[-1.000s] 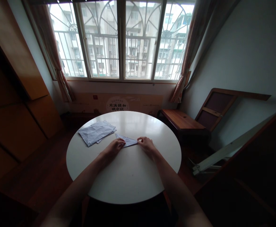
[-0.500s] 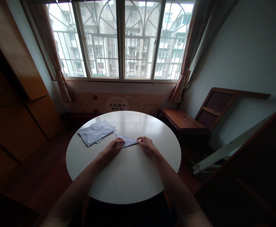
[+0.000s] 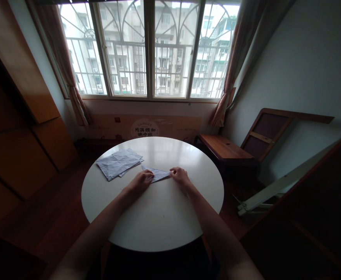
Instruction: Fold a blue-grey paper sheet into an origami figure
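Note:
A sheet of bluish-grey paper (image 3: pixel 160 174), folded to a triangle, lies low over the round white table (image 3: pixel 159 217) between my two hands. My left hand (image 3: pixel 143 179) is closed on its left part, with the fingertips pressed at the near edge. At the pointed right end, my right hand (image 3: pixel 180 177) pinches the corner between thumb and fingers. Left of and beyond my left hand, several creased sheets of the same paper (image 3: pixel 118 163) lie in a loose, overlapping pile.
A low wooden table (image 3: pixel 224 147) stands past the round table at the right, with a wooden panel (image 3: pixel 265 128) leaning behind it. Wooden cabinets (image 3: pixel 21 155) line the left wall. A printed board (image 3: pixel 176 123) stands under the barred window.
Almost nothing differs. Both hands keep their grip on the folded paper, with only a very slight shift of the fingers; the pile lies as before.

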Tool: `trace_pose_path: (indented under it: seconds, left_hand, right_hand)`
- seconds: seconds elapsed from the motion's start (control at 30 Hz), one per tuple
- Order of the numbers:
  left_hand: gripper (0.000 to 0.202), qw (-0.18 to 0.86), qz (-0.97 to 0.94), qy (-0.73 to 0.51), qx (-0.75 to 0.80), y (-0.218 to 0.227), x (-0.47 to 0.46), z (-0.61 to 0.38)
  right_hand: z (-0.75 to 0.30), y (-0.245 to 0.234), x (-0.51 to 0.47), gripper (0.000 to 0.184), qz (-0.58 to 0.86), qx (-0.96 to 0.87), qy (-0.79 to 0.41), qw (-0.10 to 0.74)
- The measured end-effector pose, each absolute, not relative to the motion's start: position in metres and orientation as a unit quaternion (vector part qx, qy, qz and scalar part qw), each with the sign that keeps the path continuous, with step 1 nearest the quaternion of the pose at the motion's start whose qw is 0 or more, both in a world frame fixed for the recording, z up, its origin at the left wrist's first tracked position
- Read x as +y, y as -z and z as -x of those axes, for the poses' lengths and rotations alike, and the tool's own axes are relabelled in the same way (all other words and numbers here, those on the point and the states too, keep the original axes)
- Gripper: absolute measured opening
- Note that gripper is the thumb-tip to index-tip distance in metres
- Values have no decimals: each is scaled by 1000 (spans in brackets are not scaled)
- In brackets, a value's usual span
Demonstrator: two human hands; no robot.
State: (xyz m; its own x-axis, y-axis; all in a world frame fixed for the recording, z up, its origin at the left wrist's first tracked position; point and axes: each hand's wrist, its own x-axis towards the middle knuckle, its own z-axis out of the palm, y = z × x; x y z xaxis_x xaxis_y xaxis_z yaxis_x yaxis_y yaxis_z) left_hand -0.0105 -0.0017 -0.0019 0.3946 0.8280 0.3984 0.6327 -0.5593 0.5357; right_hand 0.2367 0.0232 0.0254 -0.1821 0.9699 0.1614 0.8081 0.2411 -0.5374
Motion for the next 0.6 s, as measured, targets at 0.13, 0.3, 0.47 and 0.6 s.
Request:
trace_pose_path:
  seconds: [0.13, 0.3, 0.47, 0.6]
  left_hand:
    - [19, 110, -810, -301, 491, 2, -2, 11]
    - [20, 111, -807, -294, 501, 2, -3, 10]
    - [19, 117, -806, -296, 500, 1, -3, 9]
    - [19, 123, -808, -289, 499, 0, -2, 9]
  right_hand:
    - [-229, -22, 23, 29, 486, -786, -229, 305]
    - [-223, -17, 20, 31, 405, -818, -287, 289]
    - [-227, -20, 21, 31, 443, -803, -289, 272]
    - [-232, -21, 26, 29, 515, -782, -239, 259]
